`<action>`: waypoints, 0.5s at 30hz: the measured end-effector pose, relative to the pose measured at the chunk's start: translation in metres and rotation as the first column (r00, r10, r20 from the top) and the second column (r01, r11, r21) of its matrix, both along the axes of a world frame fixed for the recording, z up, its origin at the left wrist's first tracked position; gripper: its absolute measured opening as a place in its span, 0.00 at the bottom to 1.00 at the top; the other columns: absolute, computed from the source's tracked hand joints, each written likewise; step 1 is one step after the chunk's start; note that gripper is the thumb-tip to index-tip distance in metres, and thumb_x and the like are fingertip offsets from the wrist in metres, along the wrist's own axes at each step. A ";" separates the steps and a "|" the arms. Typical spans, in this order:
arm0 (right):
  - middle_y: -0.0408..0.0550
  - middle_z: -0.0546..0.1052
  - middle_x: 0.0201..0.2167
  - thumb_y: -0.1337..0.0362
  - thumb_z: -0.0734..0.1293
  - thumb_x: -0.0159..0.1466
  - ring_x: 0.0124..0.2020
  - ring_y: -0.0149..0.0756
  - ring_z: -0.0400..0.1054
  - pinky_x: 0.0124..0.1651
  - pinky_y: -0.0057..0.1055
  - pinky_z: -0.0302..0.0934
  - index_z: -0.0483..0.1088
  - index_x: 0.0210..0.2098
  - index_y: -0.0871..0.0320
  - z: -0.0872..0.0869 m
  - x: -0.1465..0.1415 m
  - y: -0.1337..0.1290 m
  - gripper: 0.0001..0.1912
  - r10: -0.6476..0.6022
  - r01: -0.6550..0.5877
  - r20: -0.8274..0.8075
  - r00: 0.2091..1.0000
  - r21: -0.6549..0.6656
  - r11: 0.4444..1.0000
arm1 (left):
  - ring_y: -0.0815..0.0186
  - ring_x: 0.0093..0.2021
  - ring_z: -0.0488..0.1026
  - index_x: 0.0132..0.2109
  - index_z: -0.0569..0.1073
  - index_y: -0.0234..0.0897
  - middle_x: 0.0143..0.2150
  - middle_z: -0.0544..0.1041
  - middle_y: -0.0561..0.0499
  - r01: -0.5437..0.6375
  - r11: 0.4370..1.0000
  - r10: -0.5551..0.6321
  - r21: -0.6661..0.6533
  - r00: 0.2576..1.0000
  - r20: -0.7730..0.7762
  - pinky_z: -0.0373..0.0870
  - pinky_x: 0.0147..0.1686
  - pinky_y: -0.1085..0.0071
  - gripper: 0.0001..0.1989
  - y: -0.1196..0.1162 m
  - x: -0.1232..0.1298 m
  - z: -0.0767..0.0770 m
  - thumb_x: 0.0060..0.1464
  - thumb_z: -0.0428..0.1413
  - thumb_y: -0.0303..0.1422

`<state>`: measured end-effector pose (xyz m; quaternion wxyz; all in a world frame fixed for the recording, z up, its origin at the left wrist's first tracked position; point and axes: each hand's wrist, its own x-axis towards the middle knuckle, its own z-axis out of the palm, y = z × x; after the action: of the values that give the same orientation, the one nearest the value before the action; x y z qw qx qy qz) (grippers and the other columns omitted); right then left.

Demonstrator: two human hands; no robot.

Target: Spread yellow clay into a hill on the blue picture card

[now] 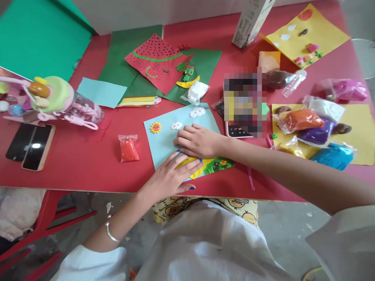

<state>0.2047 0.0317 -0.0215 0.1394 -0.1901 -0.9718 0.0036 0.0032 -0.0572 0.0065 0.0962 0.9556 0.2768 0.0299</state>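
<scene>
While working over the light blue sheet on the red bench, seen resting the left hand, nearer of the two, with flat, slightly parted fingers across the yellow clay, toward two o'clock from the wrist. Showing also the right hand, with bent, close-set fingers and the clay toward six o'clock, but too hidden underneath to tell of any grip. Partly covered, yet running roughly nine to three in visible yellow, toward the green grass on the sheet's four-o'clock side.

Yellow clay partly hidden under left hand, device screen pixelated, white box cropped above
</scene>
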 end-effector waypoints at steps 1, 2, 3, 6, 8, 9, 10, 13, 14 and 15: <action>0.54 0.72 0.44 0.59 0.51 0.74 0.41 0.43 0.61 0.39 0.38 0.49 0.64 0.48 0.59 -0.001 0.000 0.000 0.15 0.000 0.000 -0.004 1.000 0.004 1.000 | 0.57 0.62 0.63 0.71 0.53 0.45 0.65 0.68 0.52 -0.002 1.000 0.002 -0.006 1.000 0.005 0.55 0.67 0.54 0.31 0.000 0.000 0.000 0.65 0.50 0.44; 0.54 0.72 0.44 0.59 0.51 0.74 0.42 0.43 0.61 0.39 0.38 0.49 0.64 0.48 0.59 -0.001 0.000 0.000 0.16 -0.004 0.004 -0.007 1.000 0.005 1.000 | 0.57 0.62 0.63 0.70 0.54 0.46 0.65 0.69 0.52 0.000 1.000 0.000 -0.009 1.000 0.009 0.54 0.67 0.53 0.30 -0.001 0.001 0.000 0.65 0.50 0.43; 0.54 0.72 0.45 0.59 0.51 0.74 0.42 0.44 0.62 0.39 0.38 0.49 0.64 0.49 0.59 -0.002 0.001 0.000 0.16 -0.009 0.009 -0.008 1.000 0.005 1.000 | 0.57 0.62 0.63 0.70 0.55 0.47 0.64 0.69 0.53 0.006 1.000 -0.006 -0.010 1.000 0.013 0.54 0.67 0.52 0.29 -0.001 0.001 0.000 0.65 0.50 0.42; 0.54 0.72 0.45 0.59 0.50 0.74 0.43 0.43 0.62 0.39 0.38 0.49 0.64 0.49 0.59 -0.001 0.001 0.000 0.16 -0.026 0.026 -0.013 1.000 0.000 1.000 | 0.57 0.62 0.64 0.69 0.58 0.47 0.63 0.70 0.54 0.038 0.999 -0.038 0.001 0.999 0.031 0.52 0.68 0.50 0.26 0.000 0.002 0.000 0.66 0.49 0.40; 0.53 0.72 0.45 0.59 0.50 0.74 0.43 0.43 0.62 0.38 0.38 0.49 0.64 0.49 0.59 -0.001 0.000 -0.001 0.16 -0.031 0.031 -0.015 0.999 -0.004 0.999 | 0.57 0.62 0.64 0.68 0.59 0.47 0.63 0.71 0.54 0.046 0.999 -0.047 0.016 0.998 0.045 0.51 0.68 0.47 0.25 -0.001 0.002 0.000 0.67 0.49 0.37; 0.53 0.72 0.45 0.60 0.49 0.74 0.43 0.43 0.62 0.38 0.38 0.49 0.64 0.49 0.59 0.000 0.000 -0.001 0.16 -0.036 0.036 -0.015 0.999 -0.007 0.999 | 0.57 0.61 0.64 0.68 0.60 0.47 0.62 0.71 0.54 0.046 0.999 -0.047 0.021 0.998 0.052 0.51 0.68 0.47 0.24 -0.001 0.002 0.000 0.66 0.50 0.35; 0.52 0.72 0.44 0.60 0.49 0.74 0.43 0.42 0.63 0.38 0.38 0.49 0.64 0.48 0.58 0.000 -0.001 -0.001 0.16 -0.043 0.043 -0.017 0.999 -0.011 0.999 | 0.57 0.61 0.65 0.67 0.60 0.47 0.62 0.72 0.54 0.043 0.999 -0.045 0.022 0.997 0.059 0.52 0.68 0.46 0.24 -0.002 0.002 0.000 0.66 0.50 0.34; 0.51 0.72 0.44 0.60 0.49 0.74 0.43 0.42 0.63 0.39 0.38 0.50 0.64 0.48 0.58 -0.001 -0.002 -0.002 0.16 -0.067 0.067 -0.027 0.997 -0.024 0.997 | 0.57 0.61 0.65 0.66 0.63 0.45 0.61 0.73 0.53 0.037 0.999 -0.038 0.016 0.996 0.079 0.53 0.67 0.47 0.24 -0.004 0.003 0.000 0.64 0.52 0.31; 0.51 0.72 0.44 0.59 0.49 0.74 0.43 0.42 0.63 0.39 0.38 0.50 0.65 0.48 0.57 -0.001 -0.002 -0.002 0.17 -0.071 0.070 -0.028 0.997 -0.028 0.997 | 0.56 0.61 0.65 0.66 0.63 0.44 0.60 0.73 0.52 0.036 0.999 -0.037 0.015 0.996 0.086 0.53 0.67 0.47 0.24 -0.005 0.003 0.000 0.64 0.52 0.30; 0.51 0.72 0.45 0.59 0.49 0.74 0.43 0.42 0.63 0.39 0.38 0.51 0.65 0.48 0.57 -0.001 -0.002 -0.002 0.17 -0.071 0.070 -0.026 0.997 -0.033 0.997 | 0.56 0.62 0.64 0.65 0.64 0.44 0.60 0.73 0.51 0.035 0.999 -0.036 0.017 0.995 0.091 0.53 0.67 0.46 0.24 -0.006 0.003 0.000 0.64 0.52 0.30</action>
<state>0.2029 0.0299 -0.0224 0.1494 -0.2266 -0.9623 0.0169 0.0063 -0.0634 0.0063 0.1021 0.9588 0.2547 0.0740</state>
